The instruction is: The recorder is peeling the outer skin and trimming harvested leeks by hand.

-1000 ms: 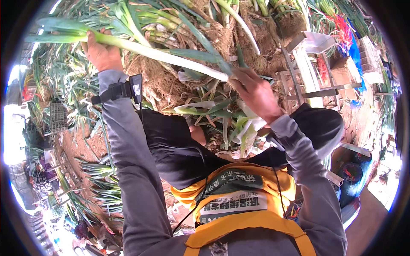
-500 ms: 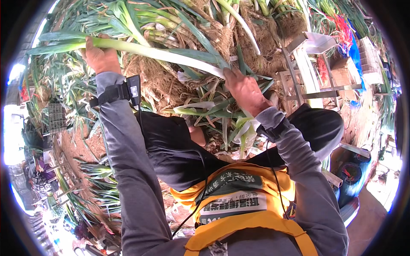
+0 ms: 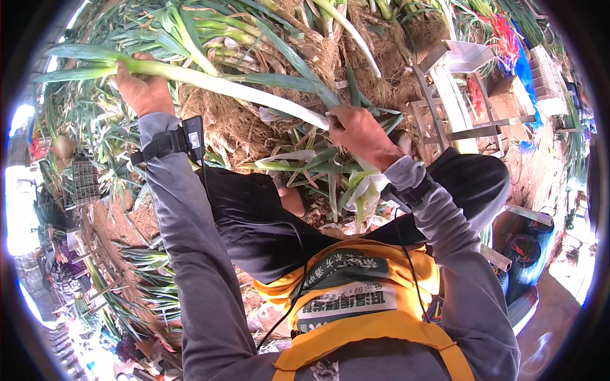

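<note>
A long green onion [image 3: 248, 95] with a clean white stalk stretches across in front of me, tilting down to the right. My left hand [image 3: 145, 89] is wrapped round it just below where the green leaves [image 3: 82, 60] fan out. At the stalk's white lower end, my right hand [image 3: 363, 132] has its fingers pinched together; its fingertips hide the tip. A dark green leaf [image 3: 298, 63] runs down to just beside the right hand. Beneath the stalk lie piled onions with brown, stringy roots [image 3: 219, 127]. Stripped leaves [image 3: 311, 159] lie between my legs and the pile.
A metal frame with a tray-like top [image 3: 467, 57] stands to the right of the pile, near a cardboard box [image 3: 511, 105] and blue sheeting [image 3: 528, 76]. Blue containers [image 3: 524, 254] stand lower right. More green onions [image 3: 149, 273] lie on the ground at left.
Both hands and the onion have shifted slightly left, and the stalk's right end sits a little lower. A round tan shape has come into view at far left.
</note>
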Demonstrator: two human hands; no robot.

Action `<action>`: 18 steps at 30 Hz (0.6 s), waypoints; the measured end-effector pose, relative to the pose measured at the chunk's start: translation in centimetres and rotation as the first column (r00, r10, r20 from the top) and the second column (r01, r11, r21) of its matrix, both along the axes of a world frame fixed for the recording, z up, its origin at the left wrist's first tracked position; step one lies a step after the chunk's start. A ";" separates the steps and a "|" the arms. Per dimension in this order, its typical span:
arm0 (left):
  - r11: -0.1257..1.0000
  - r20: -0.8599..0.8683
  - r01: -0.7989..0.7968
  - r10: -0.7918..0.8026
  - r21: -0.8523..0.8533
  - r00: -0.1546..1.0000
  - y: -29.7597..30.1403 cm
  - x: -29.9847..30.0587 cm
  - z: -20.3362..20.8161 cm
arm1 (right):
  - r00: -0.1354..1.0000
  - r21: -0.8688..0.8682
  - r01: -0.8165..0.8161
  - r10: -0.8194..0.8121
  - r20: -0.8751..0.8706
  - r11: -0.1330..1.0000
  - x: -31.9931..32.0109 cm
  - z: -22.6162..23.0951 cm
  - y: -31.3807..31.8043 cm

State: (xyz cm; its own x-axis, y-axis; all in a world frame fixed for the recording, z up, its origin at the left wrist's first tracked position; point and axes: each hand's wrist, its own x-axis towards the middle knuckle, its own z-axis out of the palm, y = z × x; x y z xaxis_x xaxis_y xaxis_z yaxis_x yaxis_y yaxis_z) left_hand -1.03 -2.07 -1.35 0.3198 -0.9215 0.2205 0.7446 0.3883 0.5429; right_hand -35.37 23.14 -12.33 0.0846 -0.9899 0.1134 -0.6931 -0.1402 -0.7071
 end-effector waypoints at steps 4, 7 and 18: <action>0.997 -0.069 0.083 -0.082 0.002 0.994 0.2 0.8 0.1 | 0.996 0.115 -0.024 0.014 0.087 0.993 0.8 1.1 0.6; 0.997 -0.135 0.073 -0.068 0.033 0.989 0.2 0.8 0.4 | 0.920 0.305 0.006 -0.125 0.372 0.952 0.8 1.7 1.2; 0.996 -0.101 0.094 -0.094 -0.003 0.990 1.5 1.3 1.0 | 0.983 -0.166 -0.042 0.070 0.169 0.985 2.1 2.3 2.5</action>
State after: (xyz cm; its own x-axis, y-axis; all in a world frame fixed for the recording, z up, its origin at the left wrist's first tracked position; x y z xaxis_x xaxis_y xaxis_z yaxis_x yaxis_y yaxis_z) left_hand 0.25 -0.52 -0.31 0.2521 -0.9489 0.1898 0.8287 0.3129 0.4640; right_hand -33.22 25.62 -10.07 0.1043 -0.9518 0.2883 -0.5497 -0.2967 -0.7809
